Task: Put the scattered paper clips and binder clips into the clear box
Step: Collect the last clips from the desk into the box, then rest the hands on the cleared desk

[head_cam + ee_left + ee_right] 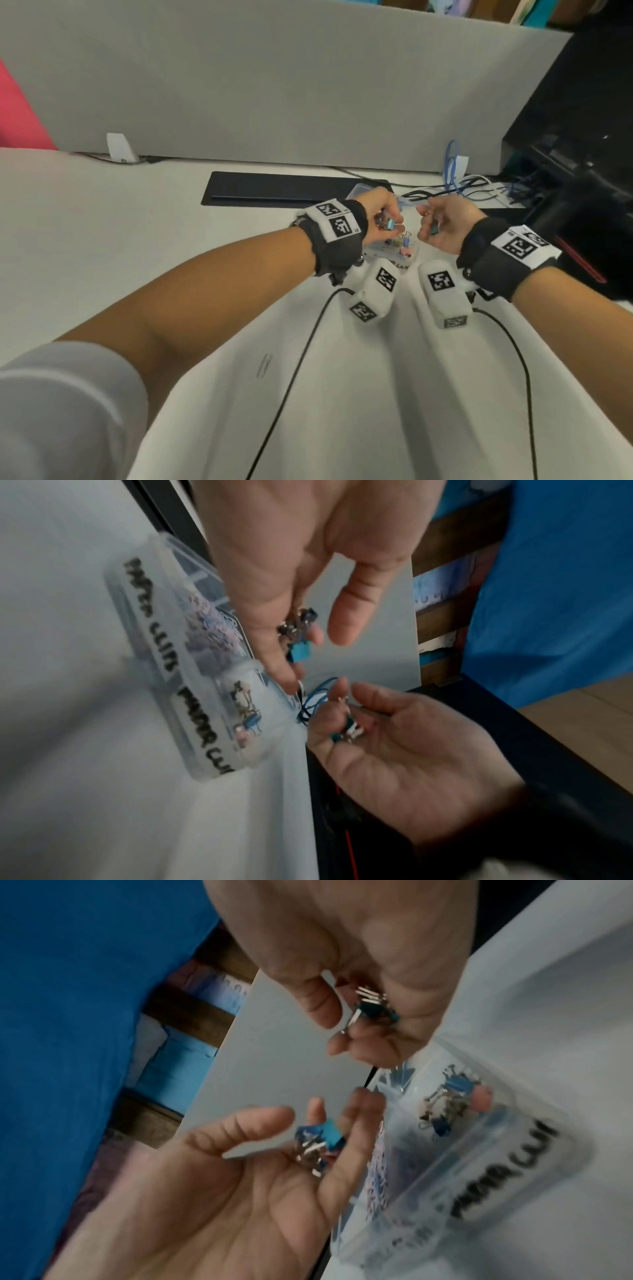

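Blue binder clips [297,642] lie cupped in both hands' curled grips above the clear box [164,653].

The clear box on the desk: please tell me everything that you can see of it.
The clear box looks like transparent plastic, long and shallow, split into compartments by thin walls. It lies flat on the white desk, in front of a dark keyboard. White labels with black handwriting run along one side. One compartment holds pastel paper clips, the next a few binder clips. Both hands hover above it; neither clearly touches it.
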`<state>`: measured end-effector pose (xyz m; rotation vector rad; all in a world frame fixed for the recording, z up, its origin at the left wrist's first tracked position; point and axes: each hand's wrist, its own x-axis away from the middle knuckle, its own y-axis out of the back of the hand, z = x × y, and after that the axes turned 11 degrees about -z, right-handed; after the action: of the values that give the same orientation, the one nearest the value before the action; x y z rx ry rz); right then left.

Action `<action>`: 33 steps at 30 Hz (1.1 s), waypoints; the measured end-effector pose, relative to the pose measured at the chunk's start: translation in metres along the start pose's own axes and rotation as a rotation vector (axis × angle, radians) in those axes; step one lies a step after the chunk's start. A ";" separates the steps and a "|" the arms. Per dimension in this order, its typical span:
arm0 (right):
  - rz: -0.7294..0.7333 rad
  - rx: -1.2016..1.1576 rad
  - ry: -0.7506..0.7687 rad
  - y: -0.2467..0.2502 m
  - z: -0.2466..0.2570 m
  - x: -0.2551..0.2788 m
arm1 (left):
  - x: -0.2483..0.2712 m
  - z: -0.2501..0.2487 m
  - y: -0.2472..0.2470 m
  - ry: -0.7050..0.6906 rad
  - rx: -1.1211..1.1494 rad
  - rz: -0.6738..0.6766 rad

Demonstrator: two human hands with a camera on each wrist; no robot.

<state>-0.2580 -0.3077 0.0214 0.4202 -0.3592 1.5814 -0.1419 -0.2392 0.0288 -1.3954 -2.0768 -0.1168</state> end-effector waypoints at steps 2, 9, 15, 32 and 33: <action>-0.027 0.060 0.034 -0.005 0.005 -0.013 | -0.005 -0.002 -0.009 0.016 -0.016 -0.015; 0.038 0.210 0.096 -0.016 0.001 -0.020 | -0.027 0.000 -0.014 0.093 -0.108 0.187; -0.069 0.391 0.334 -0.024 -0.011 0.006 | -0.013 -0.006 0.000 0.021 -0.171 0.265; 0.894 1.334 0.912 -0.076 -0.128 0.144 | 0.098 0.056 0.161 -0.332 -1.795 -0.084; 0.898 1.373 0.920 -0.081 -0.131 0.144 | 0.096 0.060 0.162 -0.353 -1.801 -0.099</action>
<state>-0.1889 -0.1149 -0.0277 0.4974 1.5348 2.5145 -0.0530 -0.0673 -0.0094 -2.2036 -2.1033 -2.3466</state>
